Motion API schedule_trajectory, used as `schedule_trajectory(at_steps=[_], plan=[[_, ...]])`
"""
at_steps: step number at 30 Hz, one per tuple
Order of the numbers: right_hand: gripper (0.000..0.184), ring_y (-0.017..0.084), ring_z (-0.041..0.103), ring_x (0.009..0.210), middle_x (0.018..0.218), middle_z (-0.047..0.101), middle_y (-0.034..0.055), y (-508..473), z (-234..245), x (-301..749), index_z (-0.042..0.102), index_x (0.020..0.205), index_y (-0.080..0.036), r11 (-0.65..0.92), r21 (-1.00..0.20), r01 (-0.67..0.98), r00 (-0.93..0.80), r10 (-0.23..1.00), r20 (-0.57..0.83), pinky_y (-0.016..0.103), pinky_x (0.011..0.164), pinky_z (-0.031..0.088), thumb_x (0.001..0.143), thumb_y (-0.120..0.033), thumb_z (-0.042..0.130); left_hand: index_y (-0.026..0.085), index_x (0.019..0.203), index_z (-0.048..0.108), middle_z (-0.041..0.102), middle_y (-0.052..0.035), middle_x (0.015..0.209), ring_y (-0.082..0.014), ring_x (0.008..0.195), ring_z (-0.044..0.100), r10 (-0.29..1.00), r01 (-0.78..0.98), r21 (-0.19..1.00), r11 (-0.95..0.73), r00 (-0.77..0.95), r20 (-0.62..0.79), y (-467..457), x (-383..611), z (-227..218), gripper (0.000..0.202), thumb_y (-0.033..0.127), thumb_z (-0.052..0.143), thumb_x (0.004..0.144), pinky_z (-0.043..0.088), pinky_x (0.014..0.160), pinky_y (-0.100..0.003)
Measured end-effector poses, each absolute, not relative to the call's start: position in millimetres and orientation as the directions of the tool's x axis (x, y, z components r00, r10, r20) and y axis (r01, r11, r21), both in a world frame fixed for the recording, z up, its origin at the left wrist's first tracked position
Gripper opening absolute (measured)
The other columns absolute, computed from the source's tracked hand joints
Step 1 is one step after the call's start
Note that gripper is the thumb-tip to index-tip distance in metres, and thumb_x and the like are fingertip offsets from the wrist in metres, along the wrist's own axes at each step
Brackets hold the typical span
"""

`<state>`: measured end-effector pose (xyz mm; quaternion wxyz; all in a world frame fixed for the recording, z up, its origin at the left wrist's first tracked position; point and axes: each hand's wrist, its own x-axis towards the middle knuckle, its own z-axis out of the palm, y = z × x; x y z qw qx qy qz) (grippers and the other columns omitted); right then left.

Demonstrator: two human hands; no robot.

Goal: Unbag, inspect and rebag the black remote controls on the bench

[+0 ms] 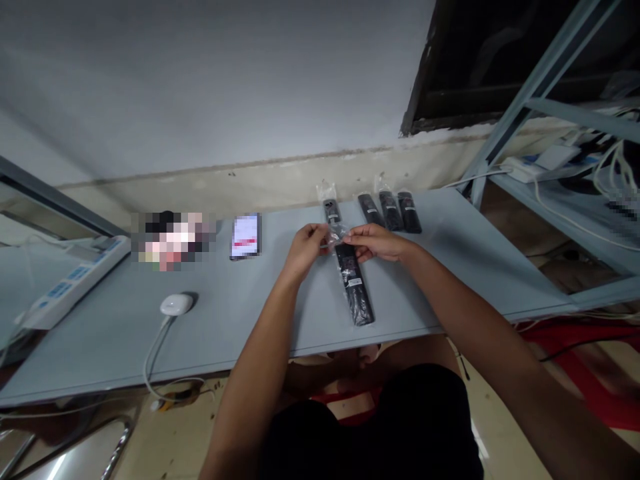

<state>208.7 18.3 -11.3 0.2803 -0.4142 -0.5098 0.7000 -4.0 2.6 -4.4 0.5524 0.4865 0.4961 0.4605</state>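
Black remote in its clear bag lies on the bench, long axis running away from me, near end by the front edge. Left hand and right hand sit close together, both pinched on the bag's far end.

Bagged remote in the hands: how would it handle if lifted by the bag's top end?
The bagged remote itself looks stiff, a long flat bar, so it likely won't roll. The clear film pinched by the left hand and right hand looks thin and glossy, so probably floppy and slippery.
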Motion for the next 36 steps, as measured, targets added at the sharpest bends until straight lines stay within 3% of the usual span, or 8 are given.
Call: schedule_trajectory(at_steps=[6, 11, 16, 21, 26, 30, 33, 36], plan=[[0.028, 0.013, 0.074, 0.066, 0.083, 0.079, 0.0038, 22.5, -13.1, 212.0, 0.073, 0.085, -0.019, -0.295, -0.955, -0.013, -0.438, 0.861, -0.259, 0.020, 0.057, 0.060, 0.085, -0.041, 0.089, 0.015, 0.093, 0.069, 0.067, -0.0041, 0.090, -0.0122, 0.077, 0.061, 0.934, 0.040, 0.984, 0.171, 0.313, -0.175, -4.4, -8.6, -1.5, 0.049, 0.051, 0.093, 0.069, 0.054, 0.073, -0.026], [0.029, 0.013, 0.076, 0.069, 0.090, 0.082, 0.0025, 26.2, -14.7, 216.2, 0.078, 0.112, -0.023, -0.283, -0.956, -0.077, -0.466, 0.858, -0.217, 0.022, 0.062, 0.063, 0.085, -0.026, 0.088, 0.016, 0.095, 0.072, 0.066, -0.0004, 0.081, -0.0121, 0.074, 0.062, 0.952, -0.055, 0.989, 0.139, 0.284, -0.118, -1.6, -9.7, -6.0, 0.050, 0.048, 0.097, 0.064, 0.056, 0.073, -0.027], [0.016, 0.013, 0.075, 0.069, 0.088, 0.082, 0.0040, 31.7, -21.0, 217.1, 0.081, 0.097, -0.021, -0.263, -0.952, -0.155, -0.440, 0.881, -0.172, 0.024, 0.065, 0.064, 0.082, -0.020, 0.087, 0.015, 0.094, 0.079, 0.073, -0.0022, 0.086, -0.0121, 0.076, 0.063, 0.979, -0.083, 0.996, 0.033, 0.202, -0.015, 1.4, -5.3, -7.5, 0.031, 0.035, 0.087, 0.071, 0.057, 0.079, -0.028], [0.005, 0.016, 0.075, 0.073, 0.085, 0.080, 0.0061, 32.4, -20.4, 218.4, 0.080, 0.084, -0.016, -0.234, -0.956, -0.179, -0.483, 0.867, -0.122, 0.026, 0.065, 0.063, 0.080, -0.019, 0.080, 0.015, 0.091, 0.083, 0.077, -0.0054, 0.088, -0.0160, 0.083, 0.067, 0.985, 0.008, 1.000, 0.015, 0.173, -0.016, 1.3, -0.3, -5.9, 0.023, 0.023, 0.070, 0.074, 0.058, 0.084, -0.033], [0.022, 0.017, 0.073, 0.074, 0.085, 0.078, 0.0077, 30.2, -18.3, 217.7, 0.074, 0.080, -0.014, -0.208, -0.965, -0.159, -0.469, 0.876, -0.111, 0.027, 0.062, 0.061, 0.083, -0.034, 0.081, 0.013, 0.090, 0.081, 0.077, -0.0072, 0.088, -0.0182, 0.084, 0.068, 0.984, 0.030, 0.999, 0.016, 0.179, -0.021, -0.7, -0.1, -4.3, 0.026, 0.035, 0.070, 0.081, 0.056, 0.081, -0.032], [0.036, 0.015, 0.072, 0.074, 0.083, 0.076, 0.0030, 26.7, -19.9, 214.7, 0.066, 0.084, -0.017, -0.132, -0.989, -0.072, -0.475, 0.876, -0.082, 0.025, 0.063, 0.059, 0.070, -0.033, 0.095, 0.012, 0.100, 0.078, 0.074, -0.0048, 0.080, -0.0151, 0.071, 0.065, 0.988, 0.148, 0.989, -0.024, 0.158, 0.000, -0.6, 2.6, -11.2, 0.035, 0.039, 0.083, 0.077, 0.052, 0.070, -0.027], [0.043, 0.016, 0.073, 0.075, 0.084, 0.076, 0.0017, 26.6, -20.8, 216.1, 0.063, 0.091, -0.020, -0.090, -0.996, -0.009, -0.489, 0.869, -0.074, 0.024, 0.062, 0.057, 0.065, -0.029, 0.097, 0.014, 0.109, 0.075, 0.076, -0.0069, 0.093, -0.0137, 0.069, 0.066, 0.985, 0.207, 0.976, -0.063, 0.170, 0.028, 1.5, 5.5, -17.5, 0.034, 0.032, 0.080, 0.081, 0.052, 0.065, -0.026], [0.039, 0.017, 0.072, 0.078, 0.088, 0.076, 0.0023, 32.6, -23.4, 222.3, 0.067, 0.096, -0.020, 0.033, -0.996, 0.088, -0.435, 0.901, -0.008, 0.027, 0.067, 0.058, 0.068, -0.029, 0.093, 0.015, 0.114, 0.073, 0.076, -0.0105, 0.111, -0.0181, 0.084, 0.071, 0.978, 0.348, 0.916, -0.198, 0.134, 0.161, 4.6, 5.2, -22.0, 0.028, 0.030, 0.070, 0.090, 0.058, 0.075, -0.032]])
